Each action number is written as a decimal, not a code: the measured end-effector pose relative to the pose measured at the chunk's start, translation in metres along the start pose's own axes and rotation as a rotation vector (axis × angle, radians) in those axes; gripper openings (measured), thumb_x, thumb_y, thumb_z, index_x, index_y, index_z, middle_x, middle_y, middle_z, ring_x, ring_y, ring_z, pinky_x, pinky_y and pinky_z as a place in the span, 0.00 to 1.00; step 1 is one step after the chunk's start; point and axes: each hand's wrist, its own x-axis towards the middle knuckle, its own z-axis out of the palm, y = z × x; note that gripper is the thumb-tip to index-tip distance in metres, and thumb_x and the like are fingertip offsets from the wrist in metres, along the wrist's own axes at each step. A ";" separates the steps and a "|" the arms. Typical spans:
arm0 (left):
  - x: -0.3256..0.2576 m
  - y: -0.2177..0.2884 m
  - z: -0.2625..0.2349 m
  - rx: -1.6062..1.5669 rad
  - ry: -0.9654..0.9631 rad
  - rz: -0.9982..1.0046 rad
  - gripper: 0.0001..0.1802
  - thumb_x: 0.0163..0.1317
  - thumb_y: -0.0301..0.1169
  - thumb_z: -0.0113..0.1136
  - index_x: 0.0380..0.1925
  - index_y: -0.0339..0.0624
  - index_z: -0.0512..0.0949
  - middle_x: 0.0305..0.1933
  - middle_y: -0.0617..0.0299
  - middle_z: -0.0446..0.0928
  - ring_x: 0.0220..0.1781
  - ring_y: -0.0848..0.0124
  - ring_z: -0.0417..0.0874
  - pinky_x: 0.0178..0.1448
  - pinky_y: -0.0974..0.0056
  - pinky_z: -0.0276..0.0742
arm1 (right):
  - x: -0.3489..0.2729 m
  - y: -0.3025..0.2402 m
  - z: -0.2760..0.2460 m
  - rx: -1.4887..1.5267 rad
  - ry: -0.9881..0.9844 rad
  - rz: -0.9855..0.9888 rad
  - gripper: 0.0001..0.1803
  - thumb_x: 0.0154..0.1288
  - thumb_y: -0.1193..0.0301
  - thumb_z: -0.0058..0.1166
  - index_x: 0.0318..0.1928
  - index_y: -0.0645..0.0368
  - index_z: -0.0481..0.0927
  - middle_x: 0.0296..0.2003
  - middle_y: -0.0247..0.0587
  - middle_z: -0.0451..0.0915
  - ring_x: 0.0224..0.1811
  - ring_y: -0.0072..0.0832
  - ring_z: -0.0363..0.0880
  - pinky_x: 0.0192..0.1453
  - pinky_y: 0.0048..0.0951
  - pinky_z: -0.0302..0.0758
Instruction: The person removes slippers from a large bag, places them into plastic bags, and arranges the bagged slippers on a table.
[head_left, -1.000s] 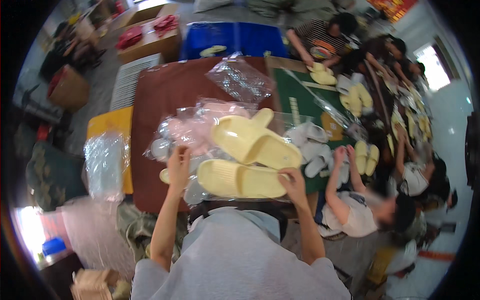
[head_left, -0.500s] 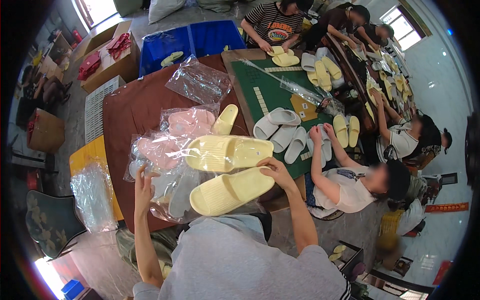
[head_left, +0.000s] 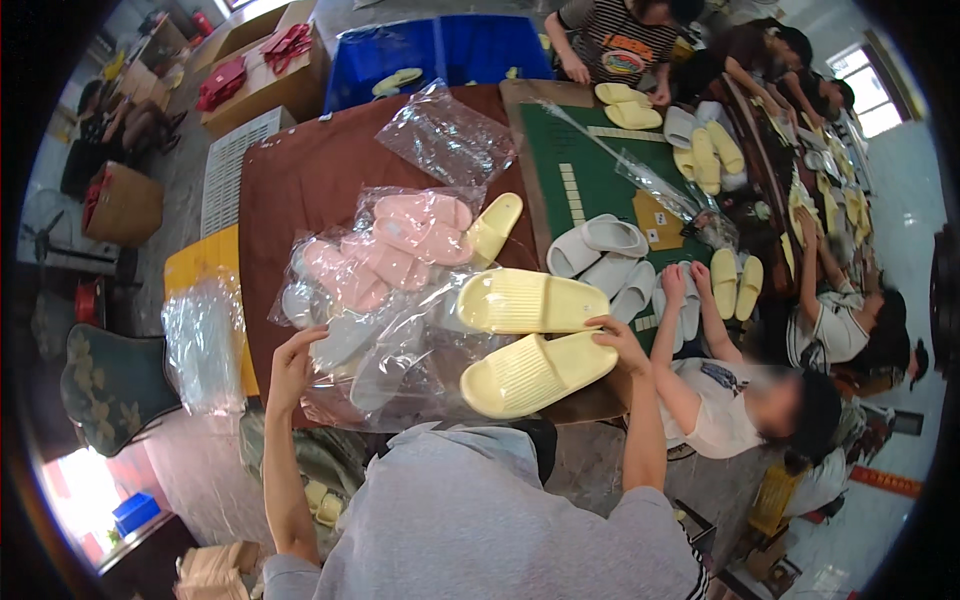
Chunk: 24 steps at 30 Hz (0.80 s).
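My right hand (head_left: 624, 346) grips a pair of pale yellow slippers at their heel ends. One yellow slipper (head_left: 500, 302) lies above the other yellow slipper (head_left: 525, 385), toes pointing left. At the left, my left hand (head_left: 297, 362) has its fingers drawn together at the edge of a clear plastic bag (head_left: 405, 345). Grey slippers (head_left: 380, 372) show through this film, beneath and beside the yellow pair. Just beyond lie bagged pink slippers (head_left: 385, 262), with another yellow slipper (head_left: 494, 228) beside them.
Loose clear film (head_left: 445, 130) lies on the brown cloth (head_left: 300, 185). White slippers (head_left: 597, 245) stand on the green board (head_left: 545, 140). Close at my right, a co-worker (head_left: 715, 400) handles slippers. Blue bins (head_left: 385, 45) stand beyond; stacked plastic bags (head_left: 205, 340) lie left.
The view has shifted, so the table appears further left. The yellow slippers have moved right with my right hand. My left fingers have gone from spread to drawn together at the bag.
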 end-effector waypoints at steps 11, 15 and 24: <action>-0.042 -0.004 -0.003 -0.094 0.594 -0.052 0.20 0.71 0.27 0.42 0.62 0.35 0.67 0.59 0.66 0.71 0.39 0.85 0.68 0.41 0.81 0.63 | 0.123 0.018 -0.081 0.386 0.893 -0.161 0.21 0.61 0.77 0.48 0.55 0.51 0.74 0.51 0.41 0.72 0.50 0.31 0.73 0.50 0.29 0.74; -0.056 -0.018 -0.006 0.027 0.731 -0.027 0.21 0.73 0.31 0.42 0.63 0.35 0.65 0.63 0.60 0.68 0.54 0.75 0.67 0.58 0.71 0.60 | 0.173 0.037 -0.077 0.648 0.934 -0.142 0.29 0.63 0.70 0.50 0.65 0.37 0.64 0.51 0.38 0.71 0.47 0.32 0.73 0.47 0.33 0.73; -0.102 -0.025 -0.055 0.235 1.046 -0.097 0.22 0.71 0.32 0.43 0.63 0.37 0.66 0.63 0.56 0.69 0.61 0.71 0.69 0.61 0.69 0.63 | 0.273 0.097 0.164 -0.407 0.006 -0.200 0.29 0.58 0.74 0.51 0.63 0.61 0.67 0.53 0.43 0.75 0.53 0.28 0.72 0.58 0.25 0.66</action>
